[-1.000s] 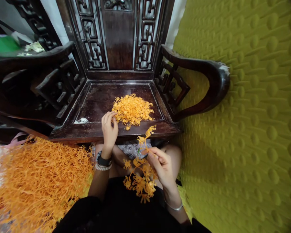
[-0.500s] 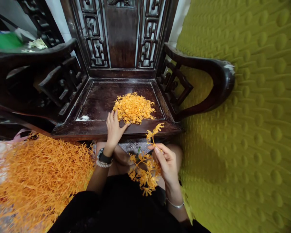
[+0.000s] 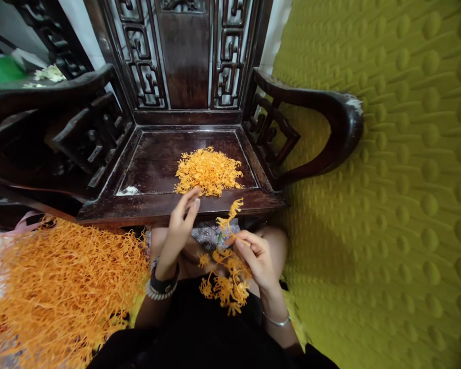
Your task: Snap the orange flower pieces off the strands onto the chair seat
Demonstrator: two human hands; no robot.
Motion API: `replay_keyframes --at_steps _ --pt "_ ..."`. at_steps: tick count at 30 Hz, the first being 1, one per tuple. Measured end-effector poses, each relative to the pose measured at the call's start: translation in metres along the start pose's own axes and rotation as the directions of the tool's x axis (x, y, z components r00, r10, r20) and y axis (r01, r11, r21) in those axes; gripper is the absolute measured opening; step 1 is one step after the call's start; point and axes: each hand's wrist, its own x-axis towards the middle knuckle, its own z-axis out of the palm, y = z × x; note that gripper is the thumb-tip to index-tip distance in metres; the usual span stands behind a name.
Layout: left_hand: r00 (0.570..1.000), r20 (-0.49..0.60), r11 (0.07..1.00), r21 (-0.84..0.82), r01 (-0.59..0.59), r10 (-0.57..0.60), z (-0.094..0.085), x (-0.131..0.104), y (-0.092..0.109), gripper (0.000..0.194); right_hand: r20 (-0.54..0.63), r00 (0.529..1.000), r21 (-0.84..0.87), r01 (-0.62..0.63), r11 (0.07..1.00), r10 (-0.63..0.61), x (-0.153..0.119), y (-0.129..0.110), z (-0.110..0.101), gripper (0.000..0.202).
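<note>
A heap of orange plastic flower pieces (image 3: 209, 171) lies on the dark wooden chair seat (image 3: 157, 148). My left hand (image 3: 181, 218) is just in front of the heap's near left edge, fingers stretched forward with the thumb apart from them, and I see nothing held in it. Over my lap, my right hand (image 3: 255, 256) pinches a thin orange stem with a curled, frilly orange flower strip (image 3: 230, 214) rising from it. Below and left of these fingers hangs a cluster of orange artificial flowers (image 3: 225, 287); whether it joins the pinched stem is hidden.
At the lower left stands a large tangled mass of thin orange stems (image 3: 69, 287). Carved chair arms (image 3: 334, 123) flank the seat. A yellow-green bumpy padded surface (image 3: 388, 230) fills the right. White residue (image 3: 127, 191) marks the seat's front left. A green object (image 3: 2, 69) sits far left.
My left hand has drawn back from the heap's left side toward me, its thumb now nearer the fingers. My right hand and its flower strip have shifted slightly left. The view has moved a little.
</note>
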Motion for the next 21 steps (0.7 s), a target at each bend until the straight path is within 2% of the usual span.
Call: replay_keyframes --at_steps 2,4,8,10,13,15,16,18,19,21 --pt "0.967 0.253 0.976 -0.196 0.095 -0.044 0.010 -0.017 0.019 0.049 0.028 1.000 0.022 -0.014 1.000 0.014 0.000 0.000 0.002 0.036" --pt "0.922 0.384 0.947 -0.273 0.167 -0.052 0.020 -0.030 0.030 0.048 0.017 1.000 0.032 -0.016 0.999 0.015 0.001 0.000 0.004 0.036" --pt "0.909 0.414 0.932 -0.305 0.193 -0.053 0.029 -0.037 0.034 0.035 0.020 1.000 0.060 0.008 0.998 -0.009 0.000 0.000 0.006 0.038" --pt "0.893 0.450 0.942 -0.287 0.172 -0.026 0.025 -0.033 0.033 0.031 0.045 0.999 0.072 -0.013 0.997 0.010 -0.002 0.000 0.005 0.038" --pt "0.891 0.451 0.977 -0.205 0.060 0.040 0.012 -0.029 0.034 0.026 0.075 0.997 0.100 -0.039 0.994 0.032 -0.006 0.001 0.002 0.041" --pt "0.915 0.396 0.984 -0.175 -0.011 0.080 0.005 -0.031 0.033 0.030 0.076 0.996 0.114 -0.043 0.993 0.035 -0.008 0.000 0.000 0.041" --pt "0.938 0.334 0.982 -0.188 -0.034 0.096 0.004 -0.033 0.032 0.034 0.068 0.997 0.114 -0.043 0.992 0.036 -0.008 -0.001 -0.001 0.041" --pt "0.986 0.139 0.967 -0.247 -0.060 0.096 0.005 -0.037 0.029 0.041 0.058 0.997 0.076 -0.048 0.996 0.044 -0.008 -0.008 -0.001 0.039" --pt "0.996 0.025 0.958 -0.277 -0.071 0.081 0.006 -0.038 0.028 0.043 0.067 0.996 0.036 -0.054 0.998 0.052 -0.008 -0.012 0.000 0.040" --pt "0.984 -0.175 0.955 -0.285 -0.079 0.029 0.003 -0.037 0.028 0.045 0.122 0.989 -0.051 -0.079 0.996 0.085 -0.010 -0.022 0.000 0.041"
